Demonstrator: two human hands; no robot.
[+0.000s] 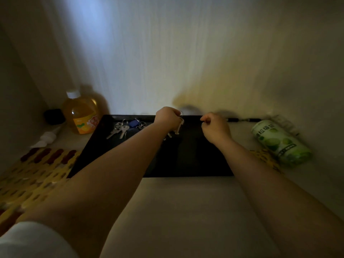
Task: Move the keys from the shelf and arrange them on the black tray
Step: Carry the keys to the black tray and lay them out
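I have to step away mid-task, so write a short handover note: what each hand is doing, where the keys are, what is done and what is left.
Left hand: closed on a ring of silver keys, which dangles over the flat black tray.
Right hand: loosely curled above the tray; whether it pinches anything is too dim to tell.
Done: a silver key bunch and a blue key fob with its ring lie at the tray's far left.
Left: set down the held keys beside them. Any remaining keys are out of view.
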